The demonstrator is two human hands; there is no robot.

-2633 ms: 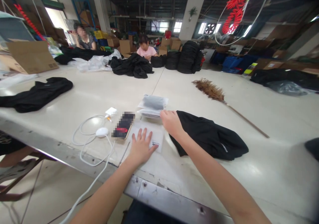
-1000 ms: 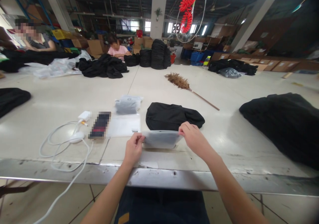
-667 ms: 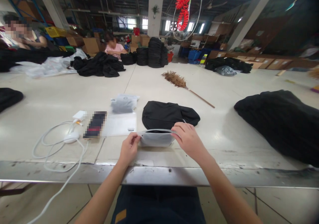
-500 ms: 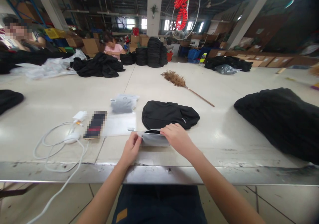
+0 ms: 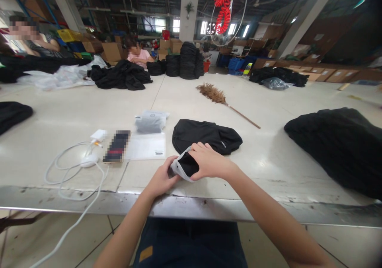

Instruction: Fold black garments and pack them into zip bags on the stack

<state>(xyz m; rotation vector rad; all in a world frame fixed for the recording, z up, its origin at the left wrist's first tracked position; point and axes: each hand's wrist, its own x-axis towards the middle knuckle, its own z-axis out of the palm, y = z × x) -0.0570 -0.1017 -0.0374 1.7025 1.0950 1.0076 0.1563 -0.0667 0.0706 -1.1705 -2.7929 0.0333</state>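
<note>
Near the table's front edge, my left hand (image 5: 162,177) is wrapped round the left side of a frosted plastic bag (image 5: 181,173). My right hand (image 5: 210,162) grips the bag's right side, thumb at the lower rim and fingers over the upper one. Between them the mouth gapes, showing black fabric (image 5: 189,164) inside. Just behind lies a folded black cloth item (image 5: 205,136) with small white lettering. To the left are a flat frosted bag (image 5: 146,145) with a barcode label and a filled one (image 5: 151,123).
A phone (image 5: 117,146) and a white charging cable (image 5: 62,182) lie at left. A feather duster (image 5: 213,94) rests farther back. Black fabric is heaped at right (image 5: 337,144) and stacked at the back (image 5: 188,61). Two people sit across the table. A red coiled hose (image 5: 223,19) hangs above.
The bag has been tilted and its mouth spread wider, showing more black fabric. My right hand has turned, with its thumb now at the lower rim. The view has shifted slightly.
</note>
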